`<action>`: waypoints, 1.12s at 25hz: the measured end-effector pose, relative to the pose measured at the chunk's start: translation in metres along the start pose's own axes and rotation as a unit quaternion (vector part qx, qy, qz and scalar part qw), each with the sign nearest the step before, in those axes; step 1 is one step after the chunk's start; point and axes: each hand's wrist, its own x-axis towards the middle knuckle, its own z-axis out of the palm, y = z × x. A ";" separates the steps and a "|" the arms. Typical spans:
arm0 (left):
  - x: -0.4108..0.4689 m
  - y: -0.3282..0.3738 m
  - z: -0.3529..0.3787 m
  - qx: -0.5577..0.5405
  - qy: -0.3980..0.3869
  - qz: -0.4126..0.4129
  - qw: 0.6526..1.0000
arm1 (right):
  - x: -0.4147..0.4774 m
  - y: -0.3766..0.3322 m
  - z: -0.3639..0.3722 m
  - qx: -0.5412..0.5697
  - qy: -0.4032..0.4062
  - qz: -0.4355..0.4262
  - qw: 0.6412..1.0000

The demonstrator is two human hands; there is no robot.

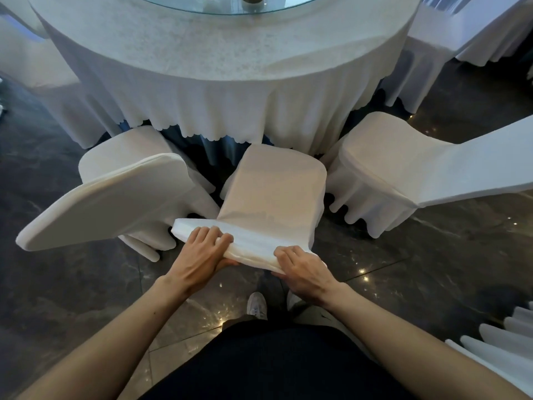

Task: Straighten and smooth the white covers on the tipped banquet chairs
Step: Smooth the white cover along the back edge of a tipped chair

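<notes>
Setting: a round table point(219, 53) draped in a white cloth fills the top of the frame; its far half is cut off by the upper edge.
Glass top: a round glass disc point(230, 5) sits on the table at top centre, mostly out of frame; the small items on it are too cropped to name.
Middle chair: a white-covered chair point(274, 194) at frame centre is tipped toward the table, its back's top edge nearest the camera.
Left hand: the left hand point(202, 255), centre-left, clasps that top edge, fingers curled over the cover, thumb hidden underneath.
Right hand: the right hand point(302, 267), just right of centre, closes on the same edge at its right corner, bunching the fabric; its fingertips are partly buried in the cloth.
Left chair: a second covered chair point(115, 197), at middle left, also leans toward the table.
Right chair: a third covered chair point(403, 168), at middle right, runs off the right edge.
Floor: dark polished stone point(72, 298) with light reflections.
Person: dark clothing point(274, 365) fills the bottom centre; one pale shoe point(256, 304) shows, the other is mostly hidden by the right forearm.
Lower right: white pleated fabric point(507, 336), cropped, source unclear.
</notes>
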 end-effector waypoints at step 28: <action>0.126 -0.010 -0.002 -0.063 -0.017 -0.075 0.995 | 0.075 0.109 -0.046 0.011 0.026 0.021 0.999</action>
